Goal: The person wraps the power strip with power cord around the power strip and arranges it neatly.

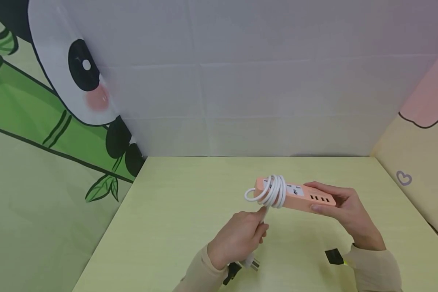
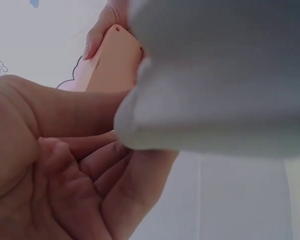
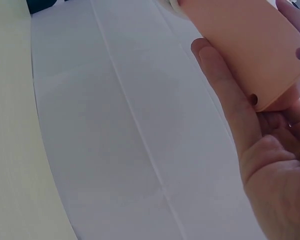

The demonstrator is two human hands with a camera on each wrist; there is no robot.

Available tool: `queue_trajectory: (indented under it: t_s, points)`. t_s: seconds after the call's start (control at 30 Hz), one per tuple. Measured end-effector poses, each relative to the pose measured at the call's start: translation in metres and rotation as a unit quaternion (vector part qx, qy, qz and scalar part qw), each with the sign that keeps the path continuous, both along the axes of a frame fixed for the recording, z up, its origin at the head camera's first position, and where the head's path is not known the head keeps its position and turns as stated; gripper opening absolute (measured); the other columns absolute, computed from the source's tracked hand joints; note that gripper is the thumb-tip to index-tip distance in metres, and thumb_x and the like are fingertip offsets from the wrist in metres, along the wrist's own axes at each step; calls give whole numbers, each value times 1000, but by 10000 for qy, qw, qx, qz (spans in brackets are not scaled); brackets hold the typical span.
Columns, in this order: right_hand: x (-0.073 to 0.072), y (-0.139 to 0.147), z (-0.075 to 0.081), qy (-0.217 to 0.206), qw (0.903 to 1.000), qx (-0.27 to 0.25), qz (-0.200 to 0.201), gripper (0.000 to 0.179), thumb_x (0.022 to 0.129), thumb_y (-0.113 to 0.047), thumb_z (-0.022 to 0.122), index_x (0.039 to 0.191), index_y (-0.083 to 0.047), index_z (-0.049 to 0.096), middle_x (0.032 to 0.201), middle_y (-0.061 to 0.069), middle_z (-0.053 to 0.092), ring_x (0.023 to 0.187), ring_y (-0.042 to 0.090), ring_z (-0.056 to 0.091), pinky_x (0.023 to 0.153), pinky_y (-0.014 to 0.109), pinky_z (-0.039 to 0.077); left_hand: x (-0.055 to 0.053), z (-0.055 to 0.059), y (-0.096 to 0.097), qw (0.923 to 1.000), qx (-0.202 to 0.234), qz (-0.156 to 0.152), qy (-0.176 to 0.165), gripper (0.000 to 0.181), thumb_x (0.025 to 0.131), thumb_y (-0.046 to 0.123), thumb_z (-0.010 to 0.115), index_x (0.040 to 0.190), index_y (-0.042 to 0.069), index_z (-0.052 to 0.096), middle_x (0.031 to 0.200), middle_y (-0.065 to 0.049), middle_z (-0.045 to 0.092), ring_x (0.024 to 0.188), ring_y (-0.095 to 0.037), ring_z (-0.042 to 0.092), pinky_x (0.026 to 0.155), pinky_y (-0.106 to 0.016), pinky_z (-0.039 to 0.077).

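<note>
An orange-pink power strip [image 1: 310, 196] is held above the table by my right hand [image 1: 354, 215], thumb on the near side and fingers on the far side of its right end. White cord [image 1: 275, 191] is wound in several turns round the strip's left part, with a small loop sticking out to the left. My left hand [image 1: 239, 235] pinches the cord just below the turns. Beneath that hand hangs the white plug [image 1: 251, 263] with its metal prongs. In the left wrist view a large blurred pale shape [image 2: 215, 100] covers much of the picture; the right wrist view shows the strip's underside [image 3: 250, 45].
The pale yellow table [image 1: 168, 211] meets a white back wall [image 1: 241, 89]. A panda and bamboo picture [image 1: 84, 81] decorates the left wall, and a cream and pink panel [image 1: 423, 162] stands at the right. Black pieces [image 1: 334, 256] sit at both wrists.
</note>
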State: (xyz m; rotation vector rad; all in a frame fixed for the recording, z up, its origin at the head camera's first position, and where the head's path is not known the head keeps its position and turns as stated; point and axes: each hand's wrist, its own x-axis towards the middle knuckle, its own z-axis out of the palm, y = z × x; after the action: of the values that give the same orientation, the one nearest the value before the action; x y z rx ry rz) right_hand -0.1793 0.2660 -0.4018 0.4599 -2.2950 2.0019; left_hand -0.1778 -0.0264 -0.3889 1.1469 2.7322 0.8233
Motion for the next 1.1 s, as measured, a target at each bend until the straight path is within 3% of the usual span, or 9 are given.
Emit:
queue_trajectory:
  t_s: [0.13,0.4,0.67,0.8,1.0,1.1]
  points:
    - [0,2,-2,11,10000,49,-69,45,92,7,67,136,2,60,111,-3,75,91,10,67,73,27,59,1,1,2,10000,-40,27,17,37,104,12,58,139,0,54,78,8,65,60,8,50,61,-11,44]
    - [-5,4,-6,279,9996,-69,70,49,89,10,68,137,6,58,116,-3,73,94,9,67,73,25,59,5,4,5,9984,-212,115,512,27,101,13,62,126,3,59,71,10,54,59,1,45,61,-13,40]
    - [-11,5,-11,355,9993,72,-21,51,89,11,69,138,5,58,118,-6,71,92,8,65,73,23,58,8,5,9,9992,-150,117,344,10,102,16,62,109,9,58,67,9,44,59,-3,41,56,-14,35]
    - [-12,6,-12,480,9987,161,-12,51,88,11,70,137,6,58,117,-6,72,91,8,65,72,22,57,8,3,11,9992,-102,179,356,15,102,16,62,114,7,61,70,9,47,61,-2,43,57,-13,36]
    - [-14,7,-14,581,9980,253,-16,51,87,11,71,137,5,59,116,-5,72,88,8,64,70,22,56,8,1,13,9995,-5,175,269,40,101,17,62,136,-1,57,85,6,61,67,2,50,63,-12,41]
    - [-15,8,-14,587,9978,319,-27,51,88,10,71,137,5,59,116,-6,71,87,8,64,70,22,57,8,1,14,9995,7,210,247,44,99,17,65,137,-3,56,88,5,63,68,3,50,63,-11,41]
